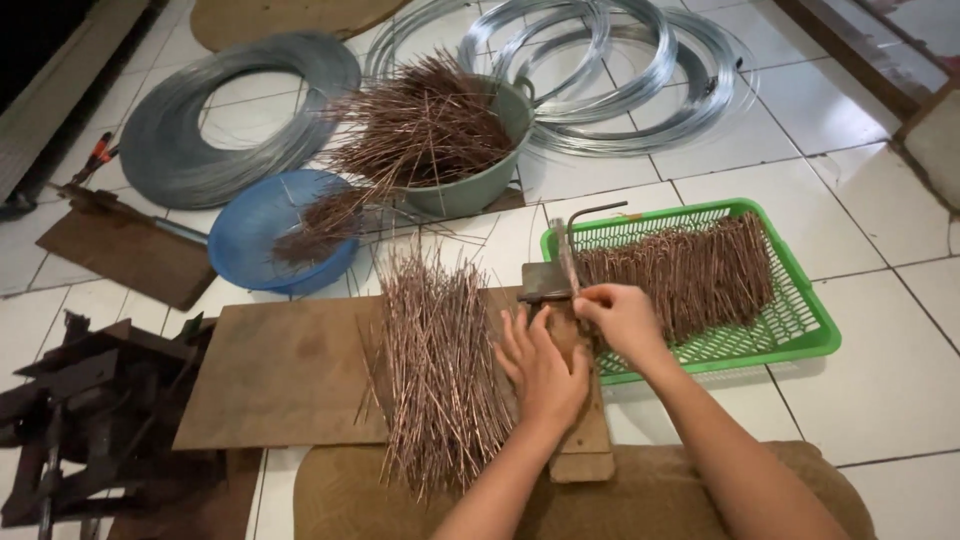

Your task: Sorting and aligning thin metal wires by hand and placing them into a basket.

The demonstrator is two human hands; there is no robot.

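Two hands are in view, both belonging to the person wearing the camera. Copper-coloured wire pieces appear in four groups: one loose pile (435,385) on the brown board (285,370), one heap in the grey-green basin (480,185), one small bunch in the blue bowl (250,235), and one row laid in the green basket (800,330). Individual pieces are too many and too thin to count. Grey steel wire lies in coils on the tiled floor (880,380): one dense dark coil (165,150) at upper left and a set of looser bright coils (640,90) at upper centre, whose exact number cannot be told. One wooden jig block (585,440) with one metal bending tool (560,275) stands between the loose pile and the green basket. One stack of dark metal brackets (90,410) lies at lower left.

The left hand (545,375) lies palm down with its fingers spread and extended forward, pressing on the jig block just beside the right edge of the loose pile. Its forearm enters from the lower edge of the view.

The right hand (620,320) is curled, thumb and fingertips pinched together at the metal bending tool, touching the near edge of the green basket. What the pinch encloses is too small to tell. Its forearm runs diagonally from lower right.
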